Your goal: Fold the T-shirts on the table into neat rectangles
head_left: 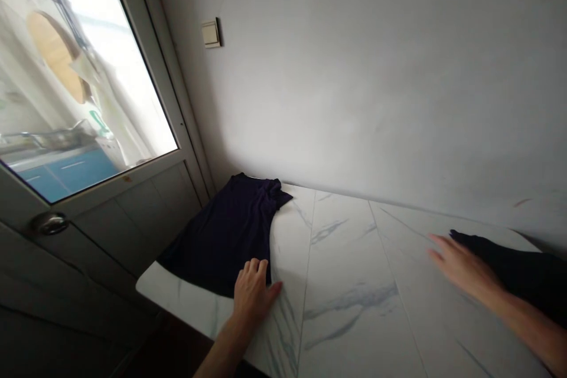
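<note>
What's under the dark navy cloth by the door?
The dark navy cloth lies on the white marble-patterned tabletop, which shows around its edges; the part directly beneath is covered and can't be seen. The left hand rests at its lower edge.

Pale grey painted wall (354, 71) behind a white marble-look counter (354, 307) with grey veining, counter butted against it. Small beige square wall switch (211, 33) on the wall. Left side: grey panelled door (133, 224), round metal knob (49, 223), large glass pane (124, 100). Through the glass, blue cabinet fronts (66, 174), a rounded wooden board (53, 53), bright daylight
</note>
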A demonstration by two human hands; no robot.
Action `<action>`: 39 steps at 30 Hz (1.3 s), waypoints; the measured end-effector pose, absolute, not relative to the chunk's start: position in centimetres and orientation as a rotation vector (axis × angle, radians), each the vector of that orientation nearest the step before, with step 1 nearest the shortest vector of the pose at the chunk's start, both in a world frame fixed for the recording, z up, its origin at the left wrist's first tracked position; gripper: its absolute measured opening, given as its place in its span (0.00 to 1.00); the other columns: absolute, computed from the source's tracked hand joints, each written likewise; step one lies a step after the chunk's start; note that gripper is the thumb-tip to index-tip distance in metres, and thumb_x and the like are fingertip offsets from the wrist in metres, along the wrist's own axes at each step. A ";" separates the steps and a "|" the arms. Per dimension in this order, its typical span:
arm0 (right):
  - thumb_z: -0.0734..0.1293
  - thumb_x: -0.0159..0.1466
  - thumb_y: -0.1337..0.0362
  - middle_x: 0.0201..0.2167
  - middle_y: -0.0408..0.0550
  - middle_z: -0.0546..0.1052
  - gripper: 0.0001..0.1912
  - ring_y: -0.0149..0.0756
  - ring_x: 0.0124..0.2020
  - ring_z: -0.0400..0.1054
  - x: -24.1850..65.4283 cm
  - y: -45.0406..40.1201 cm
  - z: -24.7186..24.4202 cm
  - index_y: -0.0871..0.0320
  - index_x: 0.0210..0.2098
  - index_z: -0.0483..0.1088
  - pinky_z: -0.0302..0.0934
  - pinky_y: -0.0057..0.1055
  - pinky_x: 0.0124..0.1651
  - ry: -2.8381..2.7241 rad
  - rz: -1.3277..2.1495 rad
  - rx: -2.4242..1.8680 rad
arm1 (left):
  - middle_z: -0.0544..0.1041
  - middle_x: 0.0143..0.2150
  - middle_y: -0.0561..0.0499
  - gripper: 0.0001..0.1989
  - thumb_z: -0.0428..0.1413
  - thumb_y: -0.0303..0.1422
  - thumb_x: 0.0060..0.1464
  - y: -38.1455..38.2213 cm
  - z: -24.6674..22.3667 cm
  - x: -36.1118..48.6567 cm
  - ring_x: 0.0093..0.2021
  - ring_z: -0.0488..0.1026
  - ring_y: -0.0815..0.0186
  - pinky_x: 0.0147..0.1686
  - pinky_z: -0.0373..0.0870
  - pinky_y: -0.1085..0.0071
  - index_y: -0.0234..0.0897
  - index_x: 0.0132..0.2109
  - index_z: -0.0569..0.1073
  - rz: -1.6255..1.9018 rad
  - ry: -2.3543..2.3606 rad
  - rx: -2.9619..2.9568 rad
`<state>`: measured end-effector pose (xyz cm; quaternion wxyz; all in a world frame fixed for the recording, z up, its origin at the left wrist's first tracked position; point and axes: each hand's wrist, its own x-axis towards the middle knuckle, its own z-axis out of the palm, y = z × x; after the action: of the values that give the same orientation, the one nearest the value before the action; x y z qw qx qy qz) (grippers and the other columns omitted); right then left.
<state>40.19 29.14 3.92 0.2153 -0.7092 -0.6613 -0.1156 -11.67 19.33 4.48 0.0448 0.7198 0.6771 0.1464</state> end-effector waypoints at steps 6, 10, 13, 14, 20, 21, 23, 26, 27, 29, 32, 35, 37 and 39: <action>0.62 0.67 0.63 0.55 0.57 0.77 0.18 0.46 0.58 0.70 18.3 38.5 4.5 0.58 0.55 0.74 0.61 0.40 0.63 -2.135 0.196 -1.699 | 0.75 0.40 0.49 0.07 0.52 0.32 0.62 20.2 2.4 -11.4 0.44 0.71 0.57 0.43 0.64 0.63 0.41 0.40 0.75 0.511 2.111 2.259; 0.70 0.63 0.61 0.56 0.57 0.76 0.23 0.45 0.58 0.70 7.0 43.8 3.9 0.58 0.57 0.72 0.61 0.38 0.61 -2.198 0.338 -1.568 | 0.75 0.35 0.50 0.13 0.48 0.25 0.63 20.6 -0.3 -12.4 0.38 0.74 0.59 0.39 0.67 0.64 0.41 0.36 0.75 0.772 2.113 2.244; 0.75 0.58 0.60 0.57 0.55 0.75 0.28 0.48 0.58 0.69 3.2 45.7 2.8 0.56 0.57 0.72 0.61 0.41 0.61 -2.227 0.338 -1.531 | 0.76 0.33 0.50 0.13 0.45 0.28 0.66 20.9 -2.2 -12.8 0.34 0.75 0.61 0.36 0.71 0.65 0.42 0.38 0.73 1.142 2.057 2.168; 0.74 0.58 0.61 0.56 0.54 0.76 0.24 0.48 0.57 0.69 2.5 46.1 2.5 0.55 0.55 0.74 0.61 0.41 0.60 -2.222 0.330 -1.530 | 0.77 0.32 0.50 0.14 0.44 0.30 0.67 21.0 -2.7 -12.9 0.33 0.76 0.62 0.36 0.72 0.66 0.42 0.39 0.73 1.282 2.033 2.129; 0.63 0.63 0.72 0.48 0.49 0.79 0.15 0.38 0.51 0.71 2.3 47.7 2.2 0.55 0.46 0.77 0.61 0.31 0.54 -2.192 0.317 -1.453 | 0.81 0.34 0.48 0.17 0.43 0.43 0.70 20.8 -1.3 -14.0 0.33 0.80 0.62 0.35 0.78 0.68 0.42 0.42 0.72 1.679 2.087 1.721; 0.63 0.63 0.73 0.47 0.48 0.79 0.15 0.38 0.49 0.72 2.6 48.1 2.4 0.55 0.45 0.76 0.61 0.30 0.53 -2.192 0.318 -1.437 | 0.81 0.34 0.49 0.18 0.43 0.46 0.69 21.0 -0.2 -14.7 0.33 0.81 0.61 0.34 0.78 0.67 0.43 0.42 0.72 1.694 2.111 1.679; 0.61 0.63 0.74 0.46 0.48 0.80 0.16 0.38 0.47 0.72 3.4 49.0 3.1 0.54 0.44 0.76 0.61 0.30 0.51 -2.176 0.309 -1.420 | 0.81 0.33 0.50 0.19 0.44 0.49 0.67 21.6 2.4 -16.5 0.31 0.80 0.61 0.31 0.78 0.67 0.44 0.43 0.72 1.726 2.150 1.649; 0.59 0.62 0.76 0.42 0.48 0.81 0.18 0.39 0.43 0.73 4.4 50.6 4.7 0.55 0.44 0.74 0.61 0.30 0.47 -2.102 0.269 -1.425 | 0.79 0.29 0.55 0.17 0.46 0.50 0.66 23.3 7.2 -18.8 0.27 0.79 0.61 0.26 0.76 0.68 0.44 0.41 0.72 1.774 2.201 1.655; 0.58 0.63 0.76 0.40 0.48 0.81 0.18 0.39 0.42 0.73 4.7 51.0 5.4 0.55 0.44 0.74 0.61 0.30 0.46 -2.065 0.251 -1.431 | 0.79 0.29 0.55 0.17 0.47 0.49 0.65 23.8 8.8 -19.0 0.26 0.78 0.61 0.25 0.75 0.68 0.44 0.40 0.71 1.797 2.195 1.668; 0.57 0.63 0.75 0.37 0.49 0.81 0.18 0.40 0.39 0.73 5.3 51.8 7.1 0.56 0.46 0.72 0.61 0.30 0.43 -1.978 0.211 -1.446 | 0.78 0.28 0.54 0.16 0.46 0.47 0.66 24.5 11.7 -18.2 0.25 0.77 0.63 0.26 0.74 0.69 0.42 0.39 0.71 1.806 2.117 1.737; 0.57 0.62 0.75 0.39 0.50 0.81 0.19 0.40 0.39 0.73 7.5 52.0 9.6 0.56 0.47 0.71 0.61 0.30 0.43 -1.856 0.148 -1.458 | 0.76 0.27 0.54 0.14 0.45 0.41 0.67 24.1 14.3 -14.5 0.24 0.74 0.66 0.26 0.70 0.72 0.41 0.39 0.71 1.624 1.897 1.926; 0.57 0.60 0.75 0.39 0.50 0.82 0.18 0.41 0.40 0.74 11.8 51.0 11.2 0.56 0.43 0.72 0.63 0.32 0.44 -1.798 0.091 -1.443 | 0.77 0.29 0.54 0.11 0.45 0.36 0.68 22.4 14.5 -9.4 0.27 0.75 0.67 0.27 0.68 0.74 0.42 0.41 0.72 1.380 1.647 2.062; 0.57 0.57 0.76 0.37 0.49 0.82 0.17 0.41 0.40 0.74 15.7 49.8 11.4 0.56 0.38 0.74 0.63 0.32 0.45 -1.792 0.052 -1.420 | 0.78 0.31 0.53 0.11 0.45 0.35 0.68 21.2 13.9 -6.2 0.29 0.76 0.67 0.29 0.68 0.73 0.42 0.42 0.72 1.300 1.497 2.091; 0.58 0.55 0.76 0.36 0.48 0.82 0.16 0.40 0.41 0.75 20.1 48.1 11.2 0.55 0.33 0.74 0.64 0.31 0.46 -1.779 0.016 -1.418 | 0.78 0.34 0.52 0.10 0.46 0.34 0.67 19.9 13.2 -3.2 0.32 0.76 0.65 0.32 0.70 0.72 0.43 0.44 0.72 1.215 1.401 2.080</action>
<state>20.09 48.12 11.16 0.4199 -0.5658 -0.7096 0.0064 -3.17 19.92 13.16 0.1766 0.7347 0.4948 0.4293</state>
